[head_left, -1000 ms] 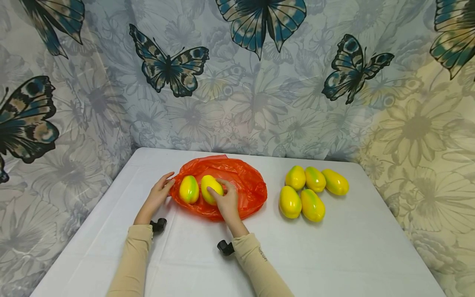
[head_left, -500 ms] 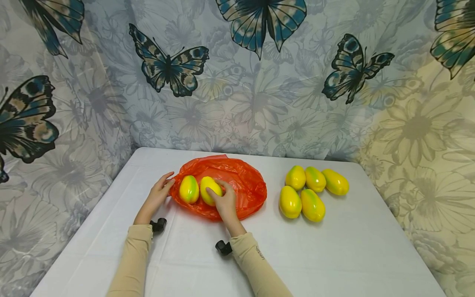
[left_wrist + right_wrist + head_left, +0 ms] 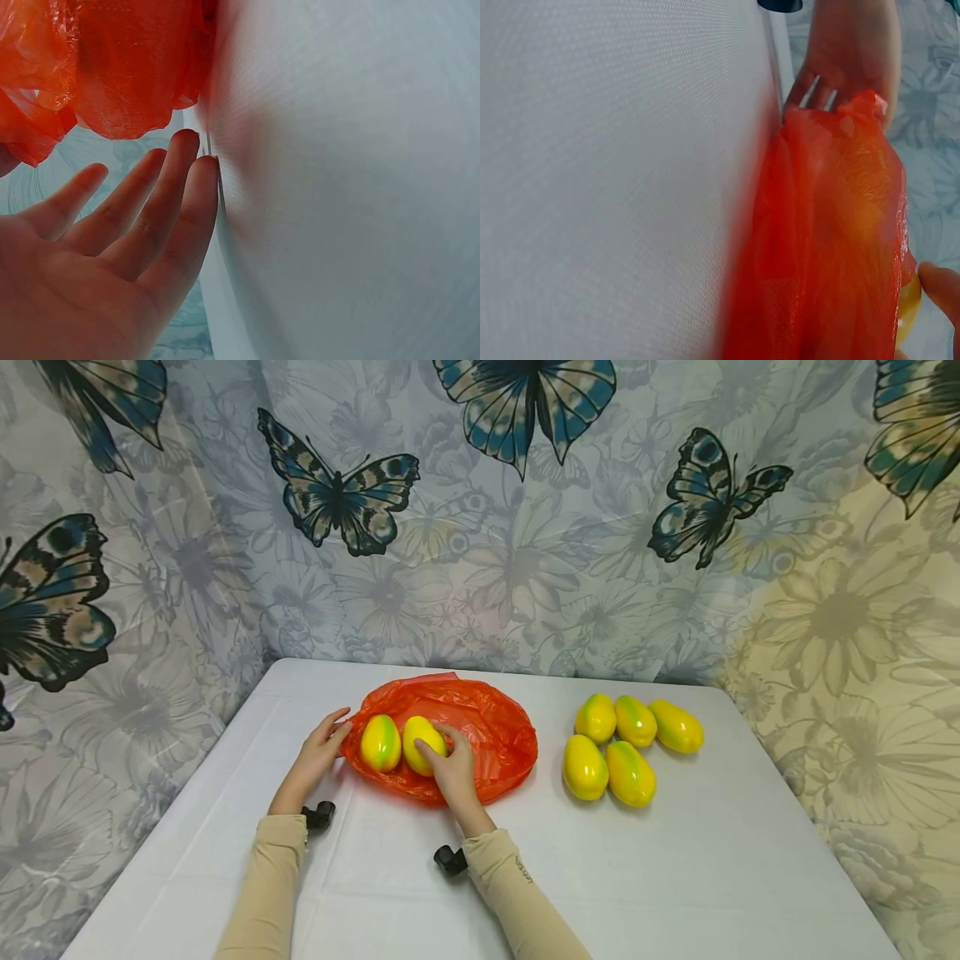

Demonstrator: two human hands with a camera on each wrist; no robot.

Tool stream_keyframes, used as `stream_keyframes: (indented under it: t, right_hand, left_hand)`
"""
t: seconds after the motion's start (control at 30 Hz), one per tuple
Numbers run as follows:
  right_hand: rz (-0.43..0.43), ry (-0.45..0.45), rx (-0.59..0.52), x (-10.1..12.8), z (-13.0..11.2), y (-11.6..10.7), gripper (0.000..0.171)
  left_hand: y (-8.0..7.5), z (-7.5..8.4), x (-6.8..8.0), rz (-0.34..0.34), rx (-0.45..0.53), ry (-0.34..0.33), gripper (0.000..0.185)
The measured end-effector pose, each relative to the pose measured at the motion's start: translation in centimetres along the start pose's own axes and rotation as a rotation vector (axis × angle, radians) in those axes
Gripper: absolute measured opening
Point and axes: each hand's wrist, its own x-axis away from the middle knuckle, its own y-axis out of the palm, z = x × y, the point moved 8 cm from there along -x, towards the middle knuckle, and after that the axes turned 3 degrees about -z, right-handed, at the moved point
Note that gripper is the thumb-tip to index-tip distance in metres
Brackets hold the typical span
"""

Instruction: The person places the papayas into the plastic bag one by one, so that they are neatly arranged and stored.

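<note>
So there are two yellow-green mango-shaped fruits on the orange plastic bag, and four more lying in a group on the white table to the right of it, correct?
Not quite. The head view shows five yellow-green mango-shaped fruits grouped on the white table right of the orange plastic bag, not four. Two fruits do lie on the bag, the right hand touching one.

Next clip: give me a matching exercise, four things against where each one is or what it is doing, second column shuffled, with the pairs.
Things:
1. left hand
2. right hand
3. orange bag
4. five loose mangoes

States:
A. lies mid-table with two mangoes on it
B. fingers straight at the bag's left edge
C. grouped on the white table, right of the bag
D. fingers curled on a mango

Pairs: 1-B, 2-D, 3-A, 4-C
</note>
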Motion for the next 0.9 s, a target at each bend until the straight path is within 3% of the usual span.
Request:
stream_keyframes:
  t: [0.9]
  right_hand:
    - [-0.042, 0.029, 0.008, 0.17, 0.48, 0.03, 0.043]
  left_hand:
    - [-0.02, -0.17, -0.11, 0.003, 0.003, 0.007, 0.059]
